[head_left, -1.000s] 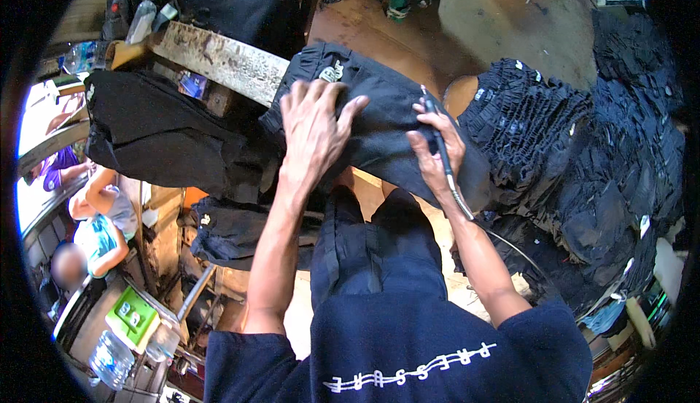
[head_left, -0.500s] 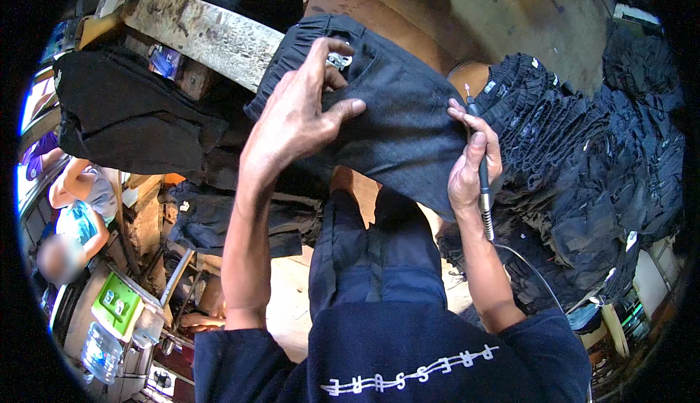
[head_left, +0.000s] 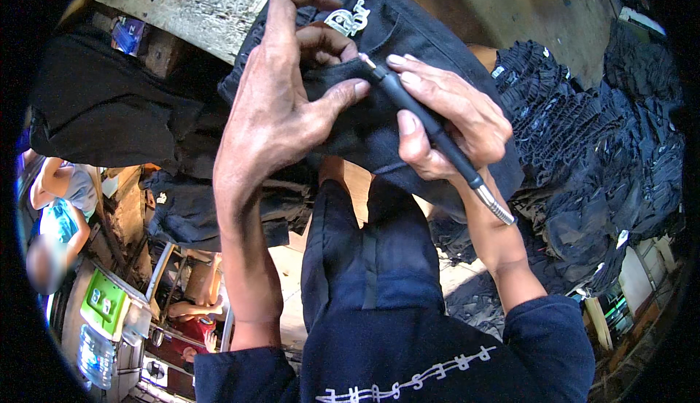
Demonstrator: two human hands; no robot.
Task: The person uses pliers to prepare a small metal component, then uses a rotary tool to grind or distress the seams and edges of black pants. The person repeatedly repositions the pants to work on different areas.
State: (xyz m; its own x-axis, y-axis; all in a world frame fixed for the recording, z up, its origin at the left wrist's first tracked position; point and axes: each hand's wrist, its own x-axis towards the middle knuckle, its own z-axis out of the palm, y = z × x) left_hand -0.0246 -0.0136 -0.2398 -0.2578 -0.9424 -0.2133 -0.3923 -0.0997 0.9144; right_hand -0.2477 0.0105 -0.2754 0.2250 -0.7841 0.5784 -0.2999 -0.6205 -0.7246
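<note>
Black shorts with a gathered waistband and a white emblem lie across my lap. Over them, my left hand curls its fingers beside the emblem, and its thumb and fingers close about a fold near the pocket edge. My right hand grips a black pen-shaped tool resembling a soldering iron, with a thin metal tip and a spring-like sleeve at the rear. That tip points up and left, close to my left fingertips; whether it touches the cloth I cannot tell.
A large heap of black garments spreads at the right. More black cloth lies at the left, below a worn pale board. Farther left are a person, a green tray and a clear plastic bottle.
My right hand has left the right edge of the shorts and brought the tool leftward to my left fingers. My view has shifted, and my left hand remains near the emblem.
</note>
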